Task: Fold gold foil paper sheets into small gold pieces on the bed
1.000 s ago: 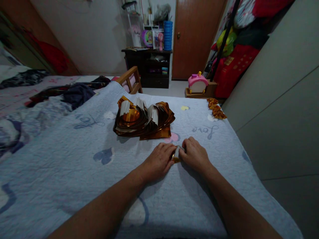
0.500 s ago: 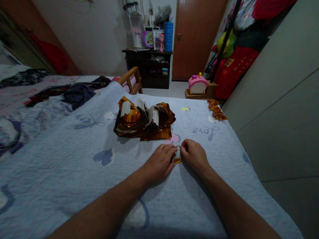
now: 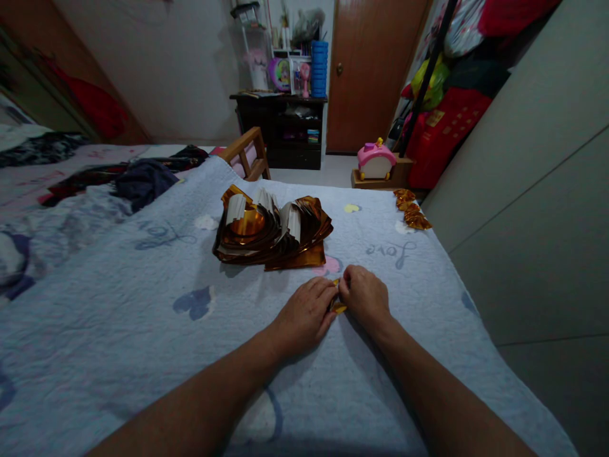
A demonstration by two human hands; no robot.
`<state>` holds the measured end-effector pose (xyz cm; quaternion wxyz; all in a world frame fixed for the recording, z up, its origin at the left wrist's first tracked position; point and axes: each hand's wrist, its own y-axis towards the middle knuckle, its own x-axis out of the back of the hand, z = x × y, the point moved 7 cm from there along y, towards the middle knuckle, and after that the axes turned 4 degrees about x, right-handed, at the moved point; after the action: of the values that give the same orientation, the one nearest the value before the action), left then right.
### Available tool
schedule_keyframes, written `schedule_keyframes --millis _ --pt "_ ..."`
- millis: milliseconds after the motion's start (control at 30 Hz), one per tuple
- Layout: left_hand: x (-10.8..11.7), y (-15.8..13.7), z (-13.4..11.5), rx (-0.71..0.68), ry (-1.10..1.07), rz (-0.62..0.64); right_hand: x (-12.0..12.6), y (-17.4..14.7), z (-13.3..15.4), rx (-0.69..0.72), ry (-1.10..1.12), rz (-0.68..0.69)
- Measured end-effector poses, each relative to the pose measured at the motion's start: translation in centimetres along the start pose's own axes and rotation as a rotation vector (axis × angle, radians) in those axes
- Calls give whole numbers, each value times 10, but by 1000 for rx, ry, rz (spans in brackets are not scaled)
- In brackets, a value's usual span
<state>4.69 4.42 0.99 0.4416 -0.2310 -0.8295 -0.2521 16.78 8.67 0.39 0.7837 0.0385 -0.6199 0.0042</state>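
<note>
Both of my hands meet over the bed, closed on one small sheet of gold foil paper. My left hand grips its left side, and my right hand pinches its right side. Only narrow gold edges show between the fingers; the rest of the sheet is hidden. Beyond my left hand lies a thick, curled stack of gold foil paper with pale backs showing. Several folded gold foil pieces sit in a row near the far right corner.
A pale blue quilt with hearts and lettering covers the bed. Crumpled dark clothes lie at left. A wooden chair stands past the far edge, and a pale cabinet rises along the right.
My right hand has moved slightly left, closer to my left hand. The foil sheet's pale side between them is now covered, with gold edges showing. The view has shifted a little.
</note>
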Motion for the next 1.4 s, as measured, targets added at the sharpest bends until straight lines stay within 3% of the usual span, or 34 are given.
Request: schedule_keyframes --millis 167,400,600,900,1400 --pt "-1 1 1 4 6 11 0 -2 -5 -23 54 -8" --pt "1 1 -2 24 37 2 2 -11 -8 72 228 -61" --pt "0 1 -4 46 58 16 2 -13 -5 155 234 -86" --pt "-4 2 -4 17 82 38 2 -10 -7 96 232 -99" --pt "-3 1 -3 32 40 17 -2 -14 -5 190 305 -35"
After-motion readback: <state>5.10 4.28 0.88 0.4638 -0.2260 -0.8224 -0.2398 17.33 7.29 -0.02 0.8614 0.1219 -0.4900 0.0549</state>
